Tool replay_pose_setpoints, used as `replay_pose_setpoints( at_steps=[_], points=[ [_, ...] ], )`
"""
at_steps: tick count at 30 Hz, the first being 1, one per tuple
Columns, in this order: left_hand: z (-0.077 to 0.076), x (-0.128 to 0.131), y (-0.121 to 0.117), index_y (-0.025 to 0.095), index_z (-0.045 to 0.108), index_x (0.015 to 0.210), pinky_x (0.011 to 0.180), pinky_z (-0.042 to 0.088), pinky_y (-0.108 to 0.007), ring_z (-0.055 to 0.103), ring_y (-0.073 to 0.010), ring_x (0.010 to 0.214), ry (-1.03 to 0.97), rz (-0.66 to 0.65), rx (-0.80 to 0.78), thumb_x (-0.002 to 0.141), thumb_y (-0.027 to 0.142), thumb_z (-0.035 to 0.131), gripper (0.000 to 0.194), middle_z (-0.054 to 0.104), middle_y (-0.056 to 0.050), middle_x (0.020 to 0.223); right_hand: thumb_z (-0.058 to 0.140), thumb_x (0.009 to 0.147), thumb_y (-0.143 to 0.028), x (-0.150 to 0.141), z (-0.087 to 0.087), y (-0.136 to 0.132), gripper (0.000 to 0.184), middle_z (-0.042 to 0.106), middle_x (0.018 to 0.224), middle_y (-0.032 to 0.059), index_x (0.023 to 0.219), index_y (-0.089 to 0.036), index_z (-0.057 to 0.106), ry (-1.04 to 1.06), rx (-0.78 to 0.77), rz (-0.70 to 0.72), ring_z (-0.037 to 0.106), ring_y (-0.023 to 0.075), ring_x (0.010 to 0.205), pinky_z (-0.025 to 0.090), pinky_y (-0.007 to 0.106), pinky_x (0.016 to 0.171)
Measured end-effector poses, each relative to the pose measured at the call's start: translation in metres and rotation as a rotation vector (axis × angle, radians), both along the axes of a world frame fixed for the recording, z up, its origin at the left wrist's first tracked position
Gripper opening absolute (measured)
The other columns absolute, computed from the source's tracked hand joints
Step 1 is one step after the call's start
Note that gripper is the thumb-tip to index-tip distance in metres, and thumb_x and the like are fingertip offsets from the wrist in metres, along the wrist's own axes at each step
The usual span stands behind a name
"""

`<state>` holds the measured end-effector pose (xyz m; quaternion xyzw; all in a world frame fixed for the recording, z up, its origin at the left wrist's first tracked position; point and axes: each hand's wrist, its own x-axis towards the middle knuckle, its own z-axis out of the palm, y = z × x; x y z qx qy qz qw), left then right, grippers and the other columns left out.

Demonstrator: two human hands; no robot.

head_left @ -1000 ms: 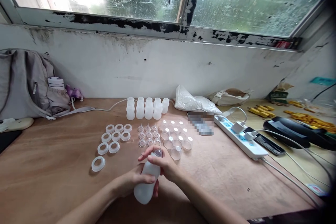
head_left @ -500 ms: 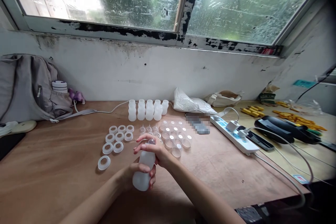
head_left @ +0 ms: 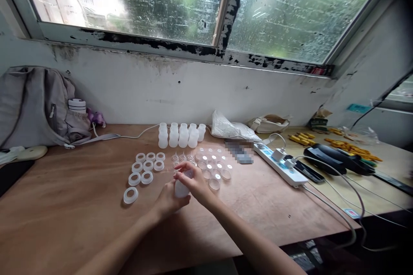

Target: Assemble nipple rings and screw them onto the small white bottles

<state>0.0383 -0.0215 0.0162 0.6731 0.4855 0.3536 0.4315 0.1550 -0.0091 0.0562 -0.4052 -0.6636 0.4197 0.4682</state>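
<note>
Head cam view: both hands are wrapped around a small translucent white plastic bottle [head_left: 180, 188] near the middle of the brown wooden table [head_left: 64, 206]. Left hand [head_left: 167, 201] is closed around the body from 7 o'clock, right hand [head_left: 194, 185] is curled over the neck end from 3 o'clock. White plastic rings [head_left: 146, 166] sit at 10 o'clock of the hands, clear round caps [head_left: 214, 167] at 1 o'clock, and a row of upright white bottles [head_left: 180, 135] at 12 o'clock. White power strip [head_left: 280, 165] lies further off at 2 o'clock, grey backpack [head_left: 32, 107] way over at 10 o'clock.
</note>
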Motion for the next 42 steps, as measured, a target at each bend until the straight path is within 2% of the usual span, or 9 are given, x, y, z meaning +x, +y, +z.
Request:
replay_pose_setpoints(
  at_steps=[4,8,10,15,19,23,30,36,42],
  points=[
    [0.001,-0.006,-0.001,0.020,0.047,0.103,0.064,0.044,-0.031,0.059,-0.0213,0.075,0.134,0.013,0.151,0.063,0.033,0.062,0.046,0.062,-0.004,0.085,0.058,0.075,-0.034,0.033,0.006,0.004,0.027,0.061,0.096,0.0053,0.098,-0.020,0.057,-0.340,0.181,-0.037,0.056,0.0184,0.087,0.044,0.030,0.073],
    [0.003,-0.009,-0.003,0.021,0.043,0.104,0.065,0.044,-0.031,0.060,-0.0212,0.073,0.209,0.008,0.207,0.064,0.043,0.062,0.049,0.062,-0.003,0.084,0.049,0.080,-0.039,0.082,0.017,0.010,0.024,0.060,0.089,0.0078,0.087,-0.018,0.058,-0.608,0.242,-0.325,0.056,0.0185,0.076,0.043,0.031,0.067],
    [0.001,-0.009,-0.002,0.021,0.044,0.102,0.065,0.044,-0.031,0.060,-0.0211,0.073,0.236,0.010,0.214,0.065,0.043,0.061,0.047,0.061,-0.003,0.084,0.047,0.081,-0.038,0.103,0.018,0.012,0.024,0.058,0.084,0.0069,0.080,-0.018,0.059,-0.720,0.193,-0.360,0.054,0.0167,0.068,0.043,0.030,0.064],
    [-0.004,-0.010,0.003,0.022,0.049,0.100,0.070,0.045,-0.032,0.058,-0.0205,0.080,0.265,0.014,0.324,0.063,0.036,0.063,0.042,0.056,-0.003,0.095,0.054,0.073,-0.025,0.130,-0.002,0.012,0.018,0.055,0.090,0.0045,0.091,-0.020,0.058,-0.909,0.005,-0.107,0.054,0.0137,0.065,0.043,0.027,0.063],
    [-0.006,-0.013,0.008,0.024,0.048,0.107,0.075,0.045,-0.032,0.056,-0.0210,0.088,0.234,-0.004,0.336,0.061,0.030,0.067,0.050,0.055,-0.003,0.100,0.056,0.067,-0.015,0.129,-0.016,0.014,0.025,0.056,0.083,0.0022,0.092,-0.021,0.055,-0.974,-0.031,-0.031,0.054,0.0134,0.064,0.041,0.025,0.058],
    [-0.003,-0.019,0.011,0.024,0.045,0.108,0.077,0.046,-0.033,0.056,-0.0217,0.092,0.178,0.024,0.340,0.061,0.029,0.068,0.053,0.058,-0.003,0.100,0.059,0.071,-0.028,0.117,-0.007,0.021,0.016,0.056,0.066,0.0000,0.083,-0.019,0.053,-0.864,-0.052,-0.023,0.052,0.0133,0.056,0.039,0.023,0.051],
    [0.009,-0.030,0.017,0.023,0.046,0.106,0.080,0.046,-0.033,0.057,-0.0199,0.091,0.164,0.162,0.451,0.070,0.033,0.062,0.040,0.058,-0.004,0.106,0.055,0.075,-0.045,0.089,0.011,0.037,0.028,0.057,0.064,0.0010,0.076,-0.017,0.053,-0.230,0.075,-0.220,0.056,0.0131,0.051,0.044,0.024,0.048],
    [0.002,-0.037,0.026,0.026,0.045,0.112,0.081,0.045,-0.033,0.056,-0.0207,0.096,0.355,0.186,0.568,0.072,0.027,0.059,0.042,0.058,-0.003,0.106,0.058,0.075,-0.041,0.074,-0.016,0.042,0.024,0.056,0.063,0.0007,0.078,-0.017,0.052,0.029,0.056,-0.224,0.057,0.0140,0.052,0.045,0.026,0.051],
    [0.001,-0.040,0.028,0.023,0.048,0.114,0.084,0.045,-0.033,0.056,-0.0215,0.096,0.462,0.109,0.683,0.073,0.024,0.057,0.041,0.060,-0.005,0.106,0.056,0.077,-0.035,0.069,-0.042,0.027,0.017,0.053,0.059,-0.0008,0.080,-0.019,0.052,-0.101,0.150,-0.287,0.055,0.0136,0.050,0.042,0.025,0.048]
  ],
)
